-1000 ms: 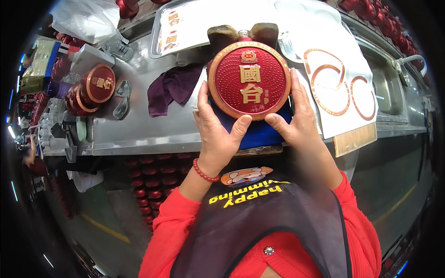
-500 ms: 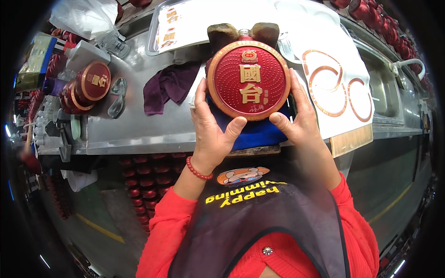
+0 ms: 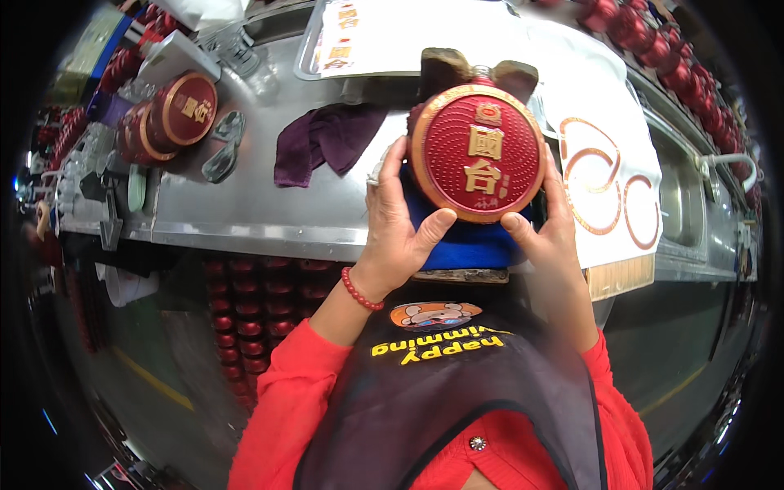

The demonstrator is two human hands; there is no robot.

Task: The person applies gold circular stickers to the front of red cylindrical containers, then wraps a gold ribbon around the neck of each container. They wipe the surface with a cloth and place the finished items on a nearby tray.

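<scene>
A round, flat red bottle [image 3: 445, 163] with a dotted face, raised gold characters and a gold-orange rim leans back on a dark, two-lobed rest [image 3: 443, 72]. Its short neck points away from me. My left hand [image 3: 392, 233] wraps its left edge, thumb along the lower rim. On the opposite edge, my right hand [image 3: 555, 237] holds it the same way, its thumb at the lower right rim. Beneath the bottle lies a blue cloth [image 3: 465, 255]. The fingertips behind the bottle are partly hidden.
Right of the bottle, thin gold-orange rings [image 3: 588, 224] lie on a white sheet [image 3: 633, 155]. A tray [image 3: 307, 61] at the back bears gold character pieces. To the left are a purple cloth [image 3: 327, 143], more red bottles [image 3: 184, 122] and clear plastic pieces [image 3: 222, 159]. A sink [image 3: 682, 204] lies far right.
The whole view has shifted, so the bench and bottle appear farther right and slightly lower. Both hands keep their hold on the bottle, with little change in grip.
</scene>
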